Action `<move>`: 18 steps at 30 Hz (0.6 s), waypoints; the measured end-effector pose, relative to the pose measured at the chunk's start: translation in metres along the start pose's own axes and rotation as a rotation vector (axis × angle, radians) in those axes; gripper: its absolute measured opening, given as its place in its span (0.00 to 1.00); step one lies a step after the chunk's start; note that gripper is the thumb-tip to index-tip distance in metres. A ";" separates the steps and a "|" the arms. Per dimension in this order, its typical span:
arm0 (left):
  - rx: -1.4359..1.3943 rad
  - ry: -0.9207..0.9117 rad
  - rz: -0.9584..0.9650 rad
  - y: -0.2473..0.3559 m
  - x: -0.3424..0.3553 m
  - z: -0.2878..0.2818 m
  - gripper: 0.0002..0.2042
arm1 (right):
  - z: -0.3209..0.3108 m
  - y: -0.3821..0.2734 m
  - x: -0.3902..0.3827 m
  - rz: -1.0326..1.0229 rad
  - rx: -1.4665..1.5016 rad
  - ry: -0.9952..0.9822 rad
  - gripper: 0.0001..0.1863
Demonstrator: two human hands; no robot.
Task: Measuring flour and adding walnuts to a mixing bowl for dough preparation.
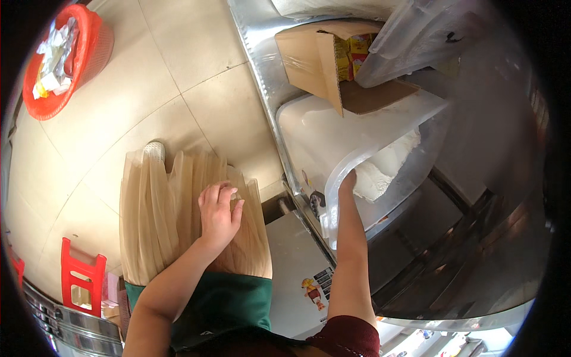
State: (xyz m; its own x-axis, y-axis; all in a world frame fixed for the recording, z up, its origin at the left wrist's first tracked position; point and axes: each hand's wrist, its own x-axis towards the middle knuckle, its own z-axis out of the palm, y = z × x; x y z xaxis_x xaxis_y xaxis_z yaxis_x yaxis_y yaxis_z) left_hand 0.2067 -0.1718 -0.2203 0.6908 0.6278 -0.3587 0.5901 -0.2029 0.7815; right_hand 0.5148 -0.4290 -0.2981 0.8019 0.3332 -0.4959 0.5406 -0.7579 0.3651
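Note:
My right hand [349,179] reaches into a translucent plastic bin [312,119] and meets a white, powdery-looking mass [380,168] inside. Its fingers are hidden behind the bin's wall and the white stuff, so I cannot tell what they hold. The bin lies with its mouth toward the right, on a metal shelf [253,44]. In front of my beige pleated skirt [154,220] hovers my left hand [219,214], fingers loosely bent and apart, with nothing in it.
Above the bin sits an open cardboard box [312,59] with yellow and red packets [357,53], beside a translucent lid-like plastic piece [410,35]. A red basket [95,50] of rubbish and a red stool [83,276] stand on the tiled floor [143,101].

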 end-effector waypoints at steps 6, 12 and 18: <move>-0.022 -0.028 -0.027 0.001 0.005 -0.006 0.14 | -0.073 0.047 -0.013 0.556 -0.251 0.213 0.14; -0.080 -0.065 0.007 0.009 0.010 -0.004 0.13 | -0.067 0.029 0.047 0.502 -0.179 0.234 0.12; -0.085 -0.070 -0.021 0.002 0.010 -0.008 0.13 | -0.064 -0.028 0.044 0.401 0.190 0.149 0.12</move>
State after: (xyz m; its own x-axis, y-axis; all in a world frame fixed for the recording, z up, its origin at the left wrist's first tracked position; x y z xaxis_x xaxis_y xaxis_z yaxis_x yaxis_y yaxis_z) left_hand 0.2114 -0.1599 -0.2184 0.7076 0.5768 -0.4082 0.5694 -0.1234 0.8127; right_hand 0.5509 -0.3571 -0.2799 0.9733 0.0593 -0.2218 0.1355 -0.9281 0.3468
